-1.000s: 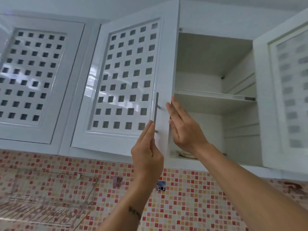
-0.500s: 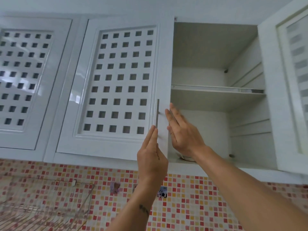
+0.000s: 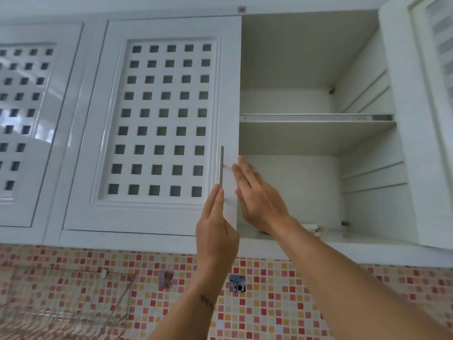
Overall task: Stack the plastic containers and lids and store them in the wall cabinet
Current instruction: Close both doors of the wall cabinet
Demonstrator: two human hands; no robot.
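Both forearms are reaching up from the bottom of the view toward the wall cabinet [image 3: 289, 244]. The left hand [image 3: 215, 231] is standing edge-on with its fingers straight and together, gripping nothing, its fingertips [image 3: 219, 192] just touching the lower end of the metal handle [image 3: 221, 166]. The right hand [image 3: 259, 195] is lying flat and open against the free edge of the lattice door [image 3: 166, 119], also holding nothing. That door is sitting nearly flush with the cabinet front, while the right door [image 3: 421, 119] is hanging wide open. Behind the right wrist, on the bottom shelf, something pale [image 3: 316, 229] is showing, possibly the stacked plastic containers, though it is too hidden to tell. Above it the middle shelf [image 3: 316, 119] is crossing the compartment.
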